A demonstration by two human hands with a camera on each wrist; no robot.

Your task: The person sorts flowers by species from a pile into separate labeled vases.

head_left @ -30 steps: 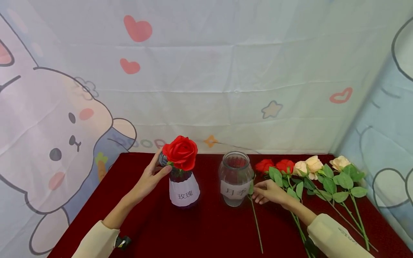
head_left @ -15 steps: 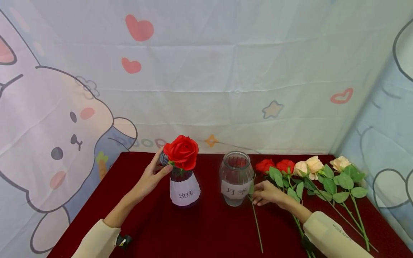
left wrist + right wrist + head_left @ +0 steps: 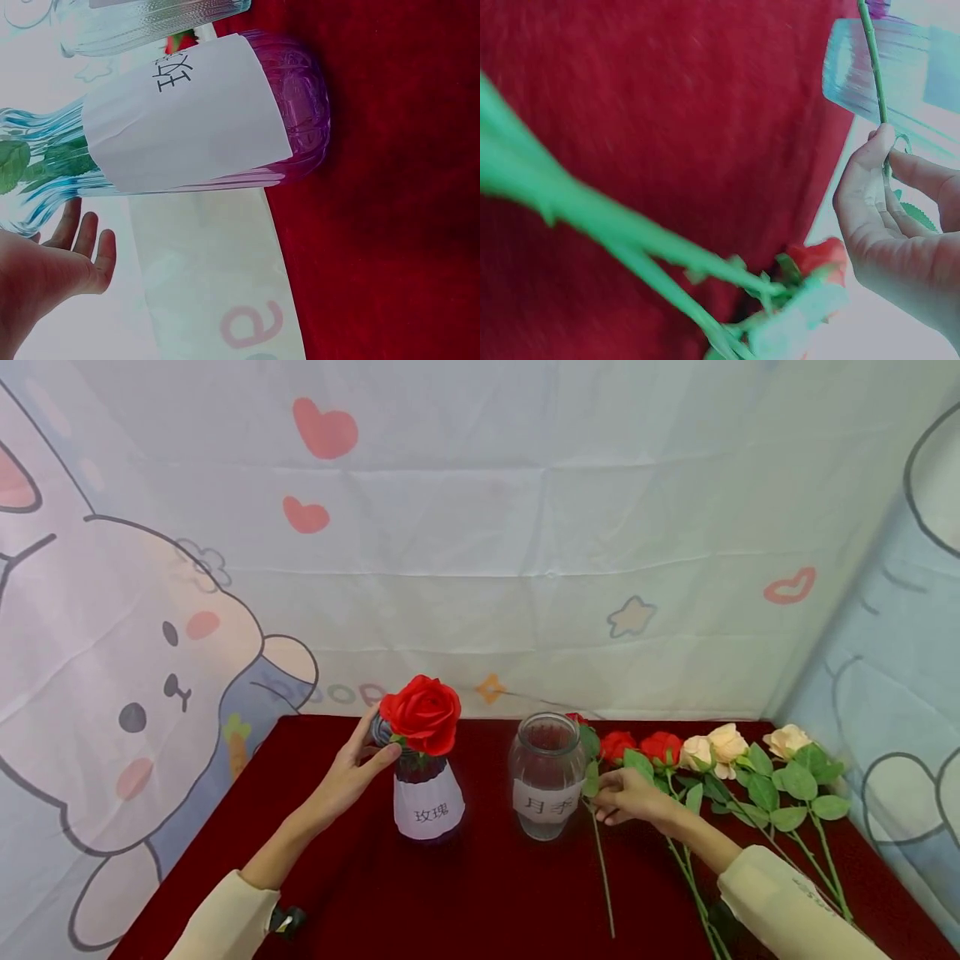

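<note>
A ribbed glass vase [image 3: 427, 806] with a paper label stands left of centre, a red rose [image 3: 423, 717] in it. My left hand [image 3: 360, 760] holds this vase at its neck, thumb in front and fingers at the far side. In the left wrist view, leaves [image 3: 60, 163] show inside the neck. Between thumb and fingers, my right hand [image 3: 626, 797] pinches the green stem [image 3: 874, 64] of another rose. Its red bloom [image 3: 577, 718] peeks out behind a second labelled glass jar [image 3: 549, 768], and its lower stem slants down toward the table front.
Right of my right hand lie red roses [image 3: 662, 747] and pale peach roses [image 3: 727, 745], their leafy stems pointing toward me. Dark red cloth [image 3: 480, 902] covers the table. A printed curtain [image 3: 480, 568] hangs behind it and along the sides.
My right hand has risen slightly with the rose, whose bloom now shows beside the second jar's rim and whose stem has shifted up. The left hand stays at the vase neck.
</note>
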